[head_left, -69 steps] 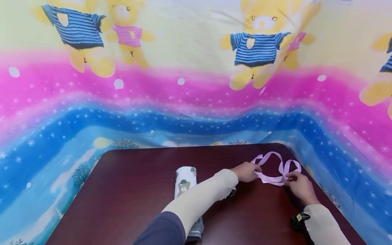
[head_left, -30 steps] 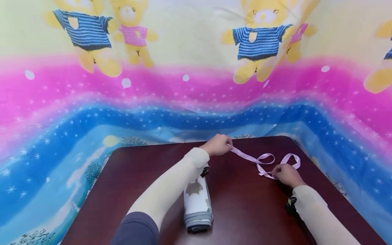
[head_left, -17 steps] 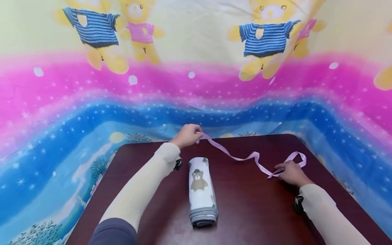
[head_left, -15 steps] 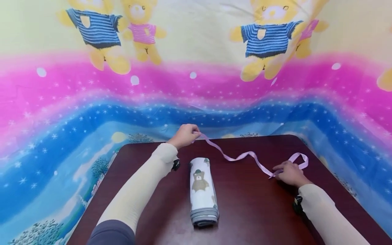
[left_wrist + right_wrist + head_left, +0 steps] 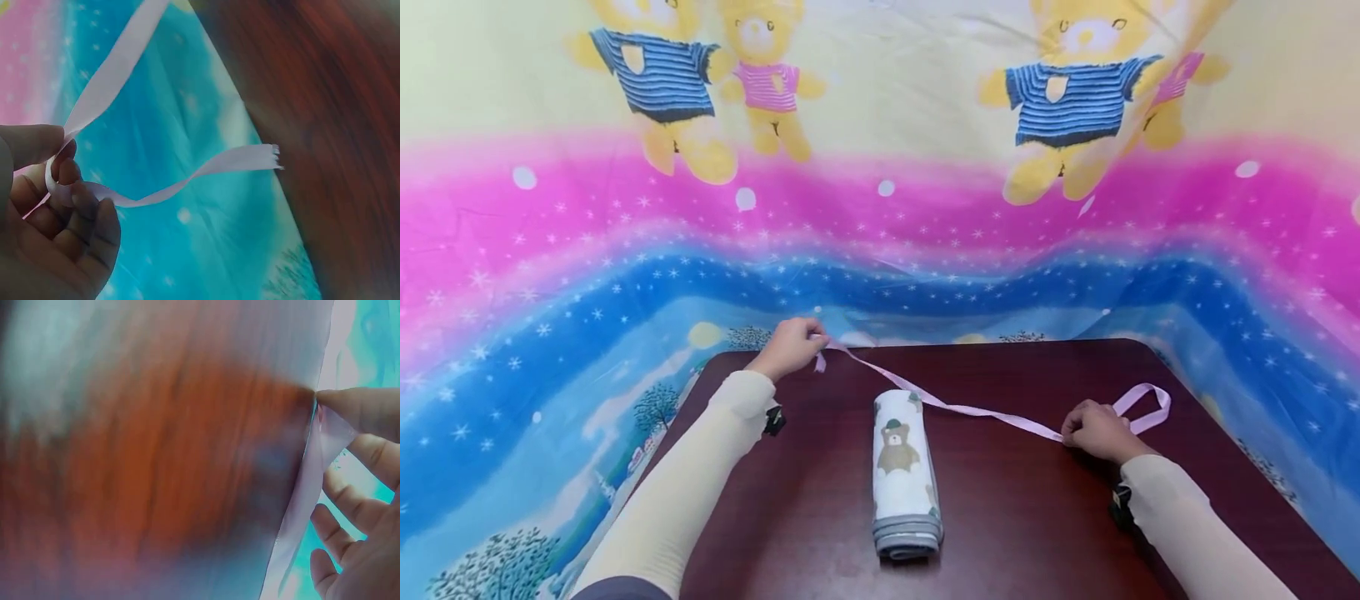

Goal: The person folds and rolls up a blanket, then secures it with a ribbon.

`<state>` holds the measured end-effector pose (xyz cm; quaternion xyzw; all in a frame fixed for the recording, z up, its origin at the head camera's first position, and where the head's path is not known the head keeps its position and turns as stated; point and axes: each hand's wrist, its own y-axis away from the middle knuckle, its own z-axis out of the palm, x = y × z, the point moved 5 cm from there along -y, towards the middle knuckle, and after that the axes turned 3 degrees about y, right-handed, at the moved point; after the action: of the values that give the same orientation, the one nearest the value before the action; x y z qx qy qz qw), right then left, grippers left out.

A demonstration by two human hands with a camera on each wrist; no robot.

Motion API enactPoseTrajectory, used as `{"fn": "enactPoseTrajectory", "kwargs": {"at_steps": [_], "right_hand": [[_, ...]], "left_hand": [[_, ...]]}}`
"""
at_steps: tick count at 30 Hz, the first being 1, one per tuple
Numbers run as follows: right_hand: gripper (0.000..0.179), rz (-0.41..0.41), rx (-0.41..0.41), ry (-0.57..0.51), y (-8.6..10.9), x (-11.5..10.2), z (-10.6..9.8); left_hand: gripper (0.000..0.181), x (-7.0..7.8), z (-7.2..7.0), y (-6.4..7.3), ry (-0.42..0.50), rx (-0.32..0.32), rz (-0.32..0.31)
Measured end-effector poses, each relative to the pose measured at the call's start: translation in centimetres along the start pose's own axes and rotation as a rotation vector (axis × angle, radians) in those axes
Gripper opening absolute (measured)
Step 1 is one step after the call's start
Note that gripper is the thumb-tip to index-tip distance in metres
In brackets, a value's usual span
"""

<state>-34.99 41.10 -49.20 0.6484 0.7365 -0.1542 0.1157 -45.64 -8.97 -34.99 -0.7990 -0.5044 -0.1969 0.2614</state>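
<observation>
A pale pink ribbon [image 5: 973, 410] stretches between my two hands, passing behind the far end of a rolled white towel [image 5: 906, 483] in the head view. My left hand [image 5: 792, 346] pinches it near one end, over the table's back left edge. In the left wrist view, the ribbon's frayed tail [image 5: 244, 158] hangs free past the curled fingers. At the right side of the table, my right hand [image 5: 1099, 429] pinches the ribbon between thumb and finger, with a loop [image 5: 1150, 408] lying beyond it. The towel, with bear prints and grey edging, lies untouched between the arms.
The dark reddish-brown table [image 5: 1000, 517] has rounded back corners. A printed curtain [image 5: 880, 225] with bears and snowflakes hangs right behind it and along both sides. A small black device [image 5: 773, 421] sits at the left wrist, another device [image 5: 1122, 506] at the right.
My left hand has drawn the ribbon's end far to the left, from beside the right hand. The bunched ribbon has straightened into a nearly taut line. My right hand stays at the right side.
</observation>
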Motion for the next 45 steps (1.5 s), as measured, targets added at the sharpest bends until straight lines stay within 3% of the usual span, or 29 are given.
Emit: {"fn": "enactPoseTrajectory", "kwargs": {"at_steps": [7,16,23,27,31,34,36,40,45], "right_hand": [[0.008,-0.034,0.029,-0.021,-0.7,-0.9,-0.1],[0.013,-0.010,-0.022,-0.177,-1.8,-0.9,0.1],[0.014,-0.072,-0.141,-0.106,-2.3,-1.1,1.7],[0.014,-0.073,-0.188,-0.093,-2.5,-1.1,1.9],[0.022,-0.073,-0.200,-0.092,-2.6,-1.3,1.3],[0.025,-0.071,-0.202,-0.121,-2.8,-1.9,0.9],[0.024,-0.078,-0.206,-0.143,-3.0,-2.7,1.1],[0.021,-0.098,-0.207,-0.162,-3.9,-4.8,2.2],[0.043,-0.153,-0.192,-0.099,-5.0,-7.9,4.2]], "left_hand": [[0.018,-4.7,-1.8,1.6,-0.043,0.035,-0.078],[0.019,-8.7,-3.2,4.0,0.120,0.034,-0.186],[0.017,-11.7,-2.3,6.2,0.098,-0.032,-0.185],[0.015,-13.8,-1.2,7.8,0.106,-0.117,-0.240],[0.014,-15.3,0.4,8.8,-0.018,-0.211,-0.280],[0.016,-15.0,1.6,8.8,-0.136,-0.224,-0.264],[0.020,-13.8,2.5,8.4,-0.165,-0.213,-0.229],[0.027,-9.9,5.5,7.3,-0.142,-0.183,-0.103],[0.047,-5.0,10.2,6.5,-0.189,-0.206,0.054]]}}
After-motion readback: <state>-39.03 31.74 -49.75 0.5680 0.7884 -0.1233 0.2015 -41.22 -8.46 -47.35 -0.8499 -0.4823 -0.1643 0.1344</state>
